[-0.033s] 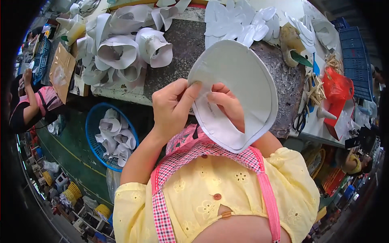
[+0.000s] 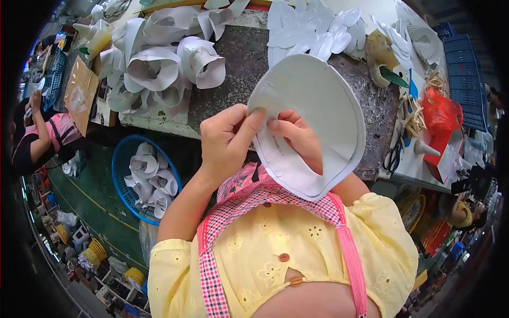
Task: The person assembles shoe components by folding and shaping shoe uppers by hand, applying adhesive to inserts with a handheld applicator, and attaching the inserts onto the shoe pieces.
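Note:
A white shoe upper (image 2: 331, 114) is held up in front of my chest, its broad rounded end pointing away from me. My left hand (image 2: 225, 140) pinches its left edge between thumb and fingers. From behind and through the upper's opening comes my right hand (image 2: 299, 135), its thumb and curled fingers closed on the strip beside the left hand. The upper hides part of the right hand and its wrist. Beyond it, a dark, stained work surface (image 2: 228, 74) lies on the bench.
Formed white uppers (image 2: 154, 69) pile up at the bench's left. Flat white pieces (image 2: 297, 29) lie at the back. To the right are a red plastic bag (image 2: 442, 114), scissors (image 2: 392, 158) and a blue crate (image 2: 465, 79). A blue basket (image 2: 117, 172) of uppers stands lower left. Another person (image 2: 40, 132) works far left.
The shoe upper and both hands have shifted very slightly to the right. The grip of both hands looks the same.

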